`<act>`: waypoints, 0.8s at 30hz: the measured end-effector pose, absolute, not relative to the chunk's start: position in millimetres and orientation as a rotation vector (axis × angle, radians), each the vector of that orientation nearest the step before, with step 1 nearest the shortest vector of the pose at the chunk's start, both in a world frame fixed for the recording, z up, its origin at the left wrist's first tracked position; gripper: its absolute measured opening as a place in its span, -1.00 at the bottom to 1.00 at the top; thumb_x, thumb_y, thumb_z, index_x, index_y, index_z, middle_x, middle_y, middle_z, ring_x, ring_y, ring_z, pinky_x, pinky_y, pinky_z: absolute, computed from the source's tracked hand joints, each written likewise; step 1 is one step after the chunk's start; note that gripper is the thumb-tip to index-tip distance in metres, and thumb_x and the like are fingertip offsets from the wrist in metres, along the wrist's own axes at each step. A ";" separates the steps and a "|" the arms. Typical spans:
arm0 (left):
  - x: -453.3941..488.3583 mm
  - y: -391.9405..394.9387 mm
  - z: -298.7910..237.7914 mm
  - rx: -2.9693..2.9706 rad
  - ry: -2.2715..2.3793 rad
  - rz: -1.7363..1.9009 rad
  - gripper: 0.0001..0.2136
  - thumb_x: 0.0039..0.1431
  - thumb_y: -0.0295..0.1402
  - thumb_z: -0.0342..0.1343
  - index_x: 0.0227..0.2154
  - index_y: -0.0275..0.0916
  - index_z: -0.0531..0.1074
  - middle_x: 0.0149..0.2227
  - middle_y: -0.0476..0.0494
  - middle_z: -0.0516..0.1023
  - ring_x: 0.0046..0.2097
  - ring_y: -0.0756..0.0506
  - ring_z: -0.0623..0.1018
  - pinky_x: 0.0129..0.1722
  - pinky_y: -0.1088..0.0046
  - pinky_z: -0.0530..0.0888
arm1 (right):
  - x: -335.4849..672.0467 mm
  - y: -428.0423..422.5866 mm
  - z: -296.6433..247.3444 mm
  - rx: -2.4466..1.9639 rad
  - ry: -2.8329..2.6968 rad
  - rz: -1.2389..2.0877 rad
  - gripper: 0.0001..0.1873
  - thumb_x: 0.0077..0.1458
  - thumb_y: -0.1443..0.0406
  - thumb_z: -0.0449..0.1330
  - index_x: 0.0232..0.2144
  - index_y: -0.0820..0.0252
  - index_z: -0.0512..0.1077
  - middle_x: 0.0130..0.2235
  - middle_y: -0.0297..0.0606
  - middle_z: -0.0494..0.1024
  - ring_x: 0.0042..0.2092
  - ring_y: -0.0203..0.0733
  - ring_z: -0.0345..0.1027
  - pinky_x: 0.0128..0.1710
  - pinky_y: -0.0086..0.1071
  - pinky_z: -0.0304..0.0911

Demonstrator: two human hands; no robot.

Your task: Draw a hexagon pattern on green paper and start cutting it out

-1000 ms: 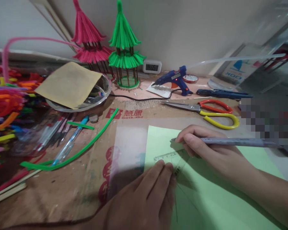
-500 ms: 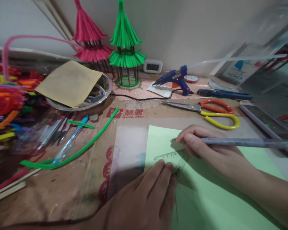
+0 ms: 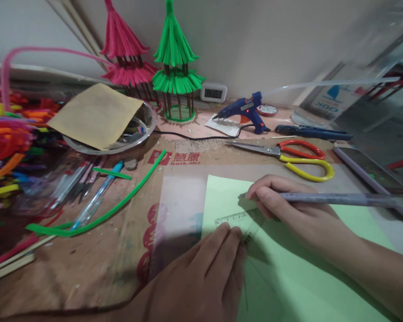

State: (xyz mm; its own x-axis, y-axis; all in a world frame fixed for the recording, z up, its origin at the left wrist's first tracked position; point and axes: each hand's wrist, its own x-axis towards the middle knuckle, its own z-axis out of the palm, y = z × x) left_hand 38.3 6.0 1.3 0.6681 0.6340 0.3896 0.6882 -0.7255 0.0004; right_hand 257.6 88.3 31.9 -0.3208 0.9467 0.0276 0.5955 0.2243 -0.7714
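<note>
A sheet of light green paper lies on the cardboard in front of me, with thin drawn lines on it. On the paper rests a clear ruler with printed scale marks, partly covered by my left hand. That hand lies flat, fingers stretched out and pressing the ruler down. My right hand is closed around a greyish-purple pen, its tip just above or on the paper beyond the ruler's upper edge; contact cannot be made out. The pen's shaft points to the right.
Scissors, a blue glue gun, a utility knife and a phone lie beyond the paper. Green and pink pipe-cleaner towers stand behind. Left are a metal bowl, pens and a green strip.
Hardly anything differs. The view has shifted very slightly; both hands, the ruler and the pen keep their places on the paper.
</note>
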 end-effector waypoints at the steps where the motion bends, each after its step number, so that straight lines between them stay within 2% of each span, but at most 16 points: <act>1: 38.5 5.8 1.2 -2.730 -1.093 -0.547 -0.62 0.49 -0.48 -0.22 0.07 -0.29 0.52 0.12 -0.10 0.60 0.24 -0.07 0.44 0.31 0.46 0.27 | 257.5 88.4 31.9 -1.419 -2.000 0.923 -0.63 0.40 0.09 0.05 -0.36 0.09 0.51 -0.52 -0.36 0.39 -0.46 -0.24 0.28 -0.43 -0.36 0.19; 7: 37.8 5.6 -1.8 -2.748 -1.056 -0.516 -0.65 0.46 -0.45 -0.13 0.10 -0.30 0.50 0.17 -0.16 0.57 0.27 -0.09 0.41 0.29 0.46 0.31 | 257.6 87.5 32.5 -1.409 -1.995 0.935 -0.64 0.39 0.11 0.05 -0.36 0.11 0.51 -0.51 -0.36 0.41 -0.44 -0.24 0.31 -0.42 -0.37 0.21; 13: 37.6 6.0 -0.5 -2.737 -1.089 -0.543 -0.61 0.49 -0.50 -0.22 0.09 -0.31 0.50 0.16 -0.13 0.57 0.25 -0.10 0.43 0.30 0.42 0.30 | 256.7 87.3 32.0 -1.415 -1.976 0.958 -0.64 0.39 0.11 0.05 -0.35 0.11 0.51 -0.52 -0.37 0.38 -0.46 -0.25 0.28 -0.42 -0.37 0.20; 20: 36.2 5.4 -2.8 -2.753 -1.056 -0.481 -0.67 0.46 -0.43 -0.10 0.10 -0.28 0.51 0.18 -0.14 0.56 0.27 -0.09 0.39 0.26 0.46 0.34 | 256.1 90.4 32.6 -1.413 -1.977 0.955 -0.67 0.38 0.13 0.05 -0.36 0.10 0.50 -0.51 -0.36 0.39 -0.45 -0.24 0.29 -0.44 -0.37 0.19; 24: 34.5 4.8 -2.1 -2.747 -1.040 -0.473 -0.67 0.46 -0.45 -0.10 0.10 -0.29 0.51 0.18 -0.16 0.56 0.27 -0.11 0.40 0.27 0.42 0.33 | 256.2 90.5 32.5 -1.398 -1.976 0.945 -0.68 0.37 0.14 0.06 -0.36 0.11 0.50 -0.51 -0.36 0.39 -0.46 -0.25 0.28 -0.45 -0.38 0.18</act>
State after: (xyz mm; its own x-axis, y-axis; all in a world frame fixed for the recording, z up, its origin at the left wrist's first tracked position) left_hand 34.5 4.8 -2.1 0.7069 0.6149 0.3494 0.6677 -0.7432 -0.0430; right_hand 256.2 90.5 32.5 -0.3189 0.9473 0.0298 0.5719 0.2174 -0.7910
